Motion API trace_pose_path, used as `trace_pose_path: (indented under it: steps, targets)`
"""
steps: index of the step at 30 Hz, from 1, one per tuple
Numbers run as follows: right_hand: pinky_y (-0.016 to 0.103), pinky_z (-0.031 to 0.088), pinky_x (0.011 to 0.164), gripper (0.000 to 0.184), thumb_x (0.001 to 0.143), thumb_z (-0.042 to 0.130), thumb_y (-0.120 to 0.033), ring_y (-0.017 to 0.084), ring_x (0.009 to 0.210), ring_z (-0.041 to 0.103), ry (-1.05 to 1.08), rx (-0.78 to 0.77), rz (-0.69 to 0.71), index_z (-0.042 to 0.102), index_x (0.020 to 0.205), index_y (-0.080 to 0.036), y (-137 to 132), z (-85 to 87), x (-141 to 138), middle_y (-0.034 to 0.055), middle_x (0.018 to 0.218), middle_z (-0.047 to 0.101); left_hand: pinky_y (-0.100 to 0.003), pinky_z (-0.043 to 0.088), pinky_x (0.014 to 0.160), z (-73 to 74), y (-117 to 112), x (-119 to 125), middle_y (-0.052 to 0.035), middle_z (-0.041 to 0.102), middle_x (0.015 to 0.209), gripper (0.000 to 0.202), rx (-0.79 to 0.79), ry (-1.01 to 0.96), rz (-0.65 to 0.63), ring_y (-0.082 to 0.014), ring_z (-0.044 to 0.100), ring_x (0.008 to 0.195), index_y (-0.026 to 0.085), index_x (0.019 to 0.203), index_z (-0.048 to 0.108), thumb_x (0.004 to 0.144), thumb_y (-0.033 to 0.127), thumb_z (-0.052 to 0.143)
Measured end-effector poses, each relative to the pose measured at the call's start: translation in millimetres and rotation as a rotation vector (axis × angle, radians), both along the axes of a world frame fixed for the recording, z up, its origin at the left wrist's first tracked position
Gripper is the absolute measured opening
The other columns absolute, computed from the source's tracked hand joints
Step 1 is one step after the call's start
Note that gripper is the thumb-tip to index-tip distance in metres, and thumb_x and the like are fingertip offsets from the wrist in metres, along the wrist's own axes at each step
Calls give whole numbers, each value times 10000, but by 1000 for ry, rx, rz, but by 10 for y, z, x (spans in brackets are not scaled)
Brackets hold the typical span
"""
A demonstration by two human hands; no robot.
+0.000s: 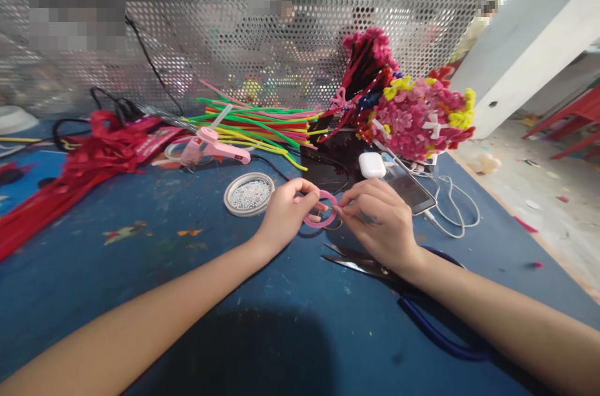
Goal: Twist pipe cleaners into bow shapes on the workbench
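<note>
Both of my hands meet over the blue table around a small pink ring [332, 218]. My left hand [288, 212] pinches the ring's left side between thumb and fingers. At its right edge, the fingertips of my right hand [382, 215] are closed on the ring; whether a smaller piece is also pinched there I cannot make out. Open-bladed scissors [359, 265] with dark blue handles lie partly under my right wrist. A round dish [227, 199] of small pearly beads stands just left of my left hand.
Behind the dish lie a pink glue gun [213, 147] and a bundle of colourful pipe cleaners [262, 127]. Red ribbons [94, 152] spread at left. At right are a white earbud case [372, 165], a cabled phone [410, 190] and fuzzy flower bouquets [417, 115]. Perforated metal [210, 21] borders the back.
</note>
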State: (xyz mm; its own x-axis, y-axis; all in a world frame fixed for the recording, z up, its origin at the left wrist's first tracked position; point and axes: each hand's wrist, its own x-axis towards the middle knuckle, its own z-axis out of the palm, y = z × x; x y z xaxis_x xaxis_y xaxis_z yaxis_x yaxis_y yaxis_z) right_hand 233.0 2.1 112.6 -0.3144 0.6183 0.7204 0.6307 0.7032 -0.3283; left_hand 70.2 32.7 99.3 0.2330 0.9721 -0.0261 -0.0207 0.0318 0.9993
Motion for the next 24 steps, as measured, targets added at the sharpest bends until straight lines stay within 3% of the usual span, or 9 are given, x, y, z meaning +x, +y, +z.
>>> trace_pose_path:
  steps: [3,7,15,17,20,24]
  targets:
    - [316,421,636,193,759,582,-136,152,693,577,-5,-3,-18,501,599,-207,-11,20,-10,6,725,663,-244,512,543,20,58,-49,-12,601,614,109,-26,-21,-59,-139,614,614,141,695,540,697,240,586]
    - [307,417,619,195,780,566,-159,146,677,580,-12,-37,-31,511,599,-208,-16,35,-16,10,712,665,-208,434,502,23,114,-139,-5,591,578,104,146,102,-185,-96,529,505,146,700,541,723,245,565]
    - [303,456,615,199,771,556,-98,154,696,578,-33,8,20,510,616,-215,-17,-3,-21,21,769,680,-203,348,498,23,95,-160,6,552,629,102,449,368,-150,-102,478,553,164,657,566,739,219,539]
    - [302,456,619,185,769,556,-87,154,702,588,-49,17,36,520,638,-213,-25,-10,-19,22,769,683,-213,361,528,30,86,-155,0,576,651,116,546,435,-114,-113,505,587,169,661,585,750,229,541]
    - [303,450,627,177,771,553,-88,155,720,604,-76,8,34,521,648,-211,-32,-14,-8,18,794,688,-242,401,629,45,73,-155,-27,630,781,143,654,477,-78,-140,561,709,190,835,634,789,271,526]
    - [299,453,635,163,782,540,-95,153,732,615,-98,-4,31,525,663,-207,-29,-25,4,25,795,686,-315,372,755,63,65,-185,-54,662,909,206,918,655,-185,-190,559,856,229,930,652,828,279,480]
